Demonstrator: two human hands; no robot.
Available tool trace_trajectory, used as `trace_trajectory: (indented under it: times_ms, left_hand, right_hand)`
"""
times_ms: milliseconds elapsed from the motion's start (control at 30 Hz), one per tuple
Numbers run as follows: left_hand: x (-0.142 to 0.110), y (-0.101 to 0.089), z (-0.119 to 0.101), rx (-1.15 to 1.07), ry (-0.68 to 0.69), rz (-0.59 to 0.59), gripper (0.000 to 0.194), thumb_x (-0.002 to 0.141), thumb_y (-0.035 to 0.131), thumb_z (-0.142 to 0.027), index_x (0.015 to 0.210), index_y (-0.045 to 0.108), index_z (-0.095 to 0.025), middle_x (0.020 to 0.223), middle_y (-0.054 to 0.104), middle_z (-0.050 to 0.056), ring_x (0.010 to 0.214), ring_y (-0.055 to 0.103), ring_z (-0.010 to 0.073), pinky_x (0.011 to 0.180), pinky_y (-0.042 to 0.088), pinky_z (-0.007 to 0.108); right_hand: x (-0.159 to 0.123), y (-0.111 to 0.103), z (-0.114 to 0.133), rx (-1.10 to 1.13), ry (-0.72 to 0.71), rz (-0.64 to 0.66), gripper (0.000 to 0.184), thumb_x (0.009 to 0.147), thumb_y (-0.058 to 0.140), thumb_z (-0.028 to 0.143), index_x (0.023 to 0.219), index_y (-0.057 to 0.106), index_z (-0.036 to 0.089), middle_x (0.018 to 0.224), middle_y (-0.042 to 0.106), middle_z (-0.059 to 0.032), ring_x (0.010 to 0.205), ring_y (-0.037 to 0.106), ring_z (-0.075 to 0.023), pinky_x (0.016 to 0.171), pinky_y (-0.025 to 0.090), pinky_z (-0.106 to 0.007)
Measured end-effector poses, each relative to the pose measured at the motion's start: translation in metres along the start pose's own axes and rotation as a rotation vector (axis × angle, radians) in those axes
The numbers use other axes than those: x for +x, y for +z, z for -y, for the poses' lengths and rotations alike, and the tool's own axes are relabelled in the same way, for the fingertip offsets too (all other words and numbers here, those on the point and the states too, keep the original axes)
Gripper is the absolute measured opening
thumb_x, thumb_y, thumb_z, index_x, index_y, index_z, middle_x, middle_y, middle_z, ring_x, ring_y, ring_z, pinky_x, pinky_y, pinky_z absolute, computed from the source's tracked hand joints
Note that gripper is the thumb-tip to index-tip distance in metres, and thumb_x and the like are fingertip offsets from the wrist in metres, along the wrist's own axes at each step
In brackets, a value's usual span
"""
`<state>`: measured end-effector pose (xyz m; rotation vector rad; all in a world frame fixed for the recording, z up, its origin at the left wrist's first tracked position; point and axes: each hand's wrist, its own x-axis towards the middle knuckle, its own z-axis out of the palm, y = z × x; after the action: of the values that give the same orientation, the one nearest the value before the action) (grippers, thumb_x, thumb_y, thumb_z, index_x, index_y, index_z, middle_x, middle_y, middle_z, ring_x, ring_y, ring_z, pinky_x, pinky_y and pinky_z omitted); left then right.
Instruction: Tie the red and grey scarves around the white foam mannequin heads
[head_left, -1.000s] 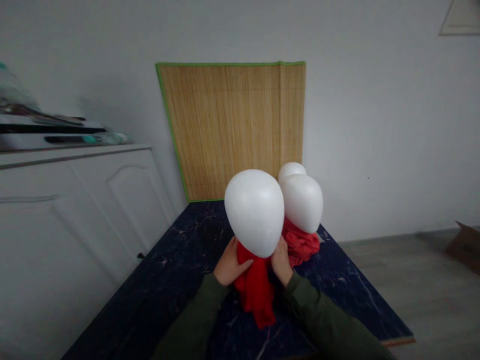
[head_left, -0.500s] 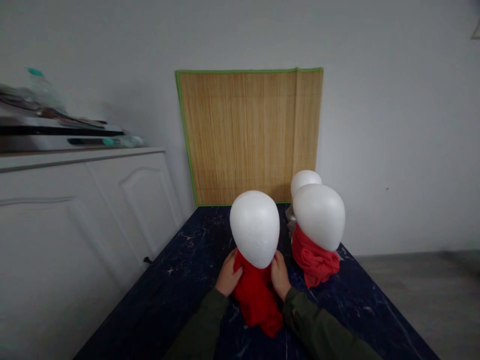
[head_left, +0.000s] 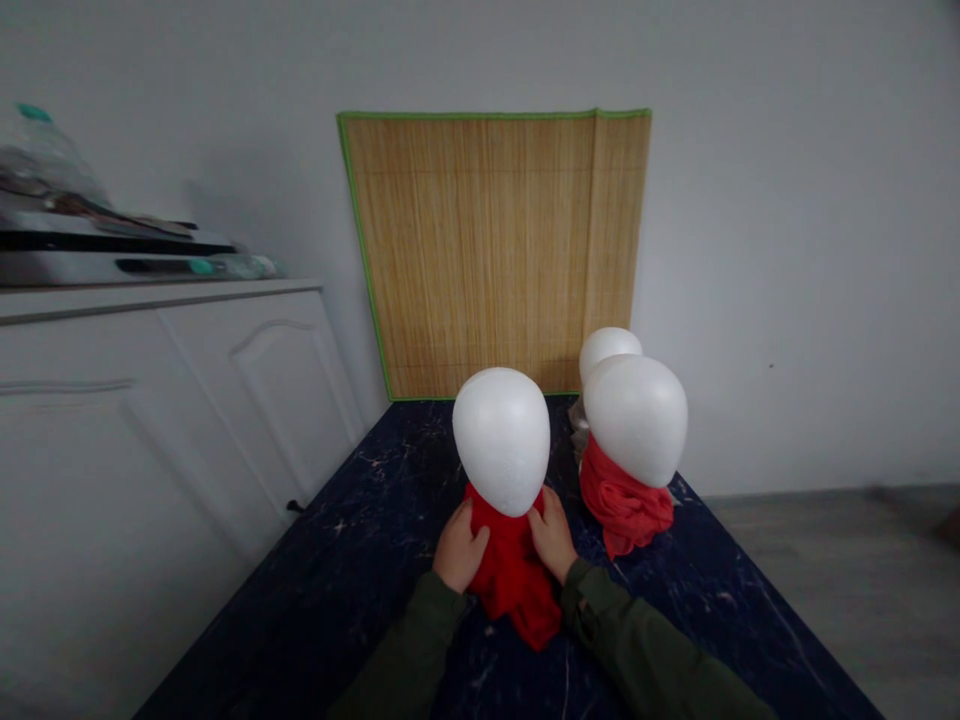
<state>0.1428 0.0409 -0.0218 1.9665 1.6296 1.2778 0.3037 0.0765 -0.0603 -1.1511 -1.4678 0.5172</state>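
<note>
A white foam head (head_left: 501, 437) stands on the dark marble table (head_left: 375, 560), with a red cloth (head_left: 514, 575) wrapped round its neck and spilling toward me. My left hand (head_left: 459, 547) grips the cloth on the left of the neck, fingers curled. My right hand (head_left: 553, 535) holds it on the right side, fingers pressed to the fabric. Both sleeves are dark green.
A second foam head (head_left: 636, 417) with a red scarf (head_left: 624, 505) stands to the right, a third head (head_left: 609, 346) behind it. A bamboo mat (head_left: 495, 250) leans on the back wall. White cabinets (head_left: 150, 420) run along the left, with clutter on top.
The near foam head has been moved away from me and set lower on the table, upright. Both hands stayed at its neck on the red cloth.
</note>
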Motion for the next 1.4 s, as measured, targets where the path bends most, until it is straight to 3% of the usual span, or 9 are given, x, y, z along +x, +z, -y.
trace_trajectory:
  times_ms: [200,400,500,633,733,900,1033,1200,1400]
  left_hand:
    - [0.022,-0.031,0.038,0.070,-0.197,-0.179,0.029,0.072,0.038,-0.016,0.086,0.063,-0.017,0.085,0.067,0.005,0.082,0.062,0.0205,0.075,0.048,0.031]
    - [0.030,-0.054,0.067,0.213,-0.340,-0.423,0.037,0.063,0.052,-0.019,0.100,0.052,-0.013,0.097,0.059,0.011,0.083,0.058,0.0238,0.077,0.046,0.038]
    - [0.024,-0.050,0.049,0.239,-0.205,-0.376,0.034,0.063,0.054,-0.022,0.096,0.051,-0.015,0.095,0.056,0.010,0.085,0.056,0.0229,0.078,0.045,0.037]
    - [0.008,-0.029,0.008,0.230,0.063,-0.123,0.005,0.067,0.051,-0.022,0.071,0.053,-0.020,0.080,0.057,0.003,0.081,0.056,0.0173,0.078,0.044,0.028]
    - [0.002,-0.013,-0.013,0.239,0.137,0.002,0.018,0.070,0.054,-0.032,0.082,0.056,-0.019,0.081,0.059,0.004,0.080,0.058,0.0177,0.074,0.045,0.027]
    - [0.007,-0.008,-0.017,0.357,-0.059,0.043,0.068,0.062,0.061,-0.052,0.116,0.045,-0.014,0.113,0.054,0.014,0.105,0.052,0.0255,0.085,0.041,0.032]
    - [0.010,-0.009,-0.005,0.281,-0.150,0.072,0.066,0.059,0.062,-0.056,0.113,0.050,-0.020,0.112,0.058,0.012,0.105,0.053,0.0271,0.085,0.043,0.034]
    - [0.007,0.000,0.005,0.037,-0.273,-0.174,0.078,0.047,0.073,-0.051,0.114,0.050,-0.017,0.119,0.054,0.014,0.116,0.044,0.0315,0.096,0.038,0.043]
    - [0.008,-0.001,0.012,-0.185,-0.281,-0.192,0.064,0.055,0.073,-0.036,0.112,0.049,-0.020,0.118,0.056,0.008,0.114,0.047,0.0235,0.101,0.034,0.039]
  right_hand:
    - [0.002,-0.002,-0.006,-0.030,0.002,-0.030,0.054,0.064,0.037,0.007,0.116,0.051,0.011,0.116,0.053,-0.0117,0.111,0.045,-0.0205,0.100,0.031,-0.037]
    - [0.004,-0.004,-0.010,-0.056,-0.003,-0.014,0.061,0.061,0.035,0.002,0.119,0.049,0.013,0.120,0.050,-0.0106,0.115,0.041,-0.0213,0.102,0.028,-0.041]
    - [0.004,-0.006,-0.010,-0.047,-0.028,0.023,0.063,0.059,0.035,0.001,0.118,0.051,0.016,0.122,0.048,-0.0091,0.117,0.039,-0.0200,0.103,0.028,-0.039]
    - [0.004,-0.012,-0.007,-0.060,-0.091,0.111,0.069,0.058,0.034,-0.001,0.124,0.045,0.016,0.127,0.043,-0.0096,0.121,0.035,-0.0183,0.104,0.026,-0.037]
    - [0.003,-0.017,-0.005,-0.080,-0.129,0.173,0.075,0.056,0.034,-0.003,0.128,0.040,0.017,0.131,0.038,-0.0092,0.124,0.031,-0.0176,0.106,0.023,-0.037]
    - [0.003,-0.020,-0.011,-0.078,0.060,0.024,0.076,0.050,0.035,-0.002,0.125,0.043,0.013,0.126,0.043,-0.0110,0.120,0.037,-0.0193,0.104,0.026,-0.036]
    - [0.006,-0.021,-0.010,0.041,0.142,-0.095,0.077,0.051,0.034,0.001,0.126,0.039,0.013,0.116,0.050,-0.0103,0.111,0.046,-0.0195,0.100,0.033,-0.038]
    - [0.006,-0.024,0.009,0.223,0.174,-0.155,0.075,0.053,0.036,0.003,0.127,0.035,0.015,0.104,0.054,-0.0088,0.093,0.055,-0.0170,0.085,0.045,-0.033]
    - [0.005,-0.023,0.003,0.394,0.207,-0.198,0.071,0.055,0.037,0.009,0.125,0.034,0.016,0.101,0.054,-0.0088,0.085,0.057,-0.0156,0.072,0.048,-0.029]
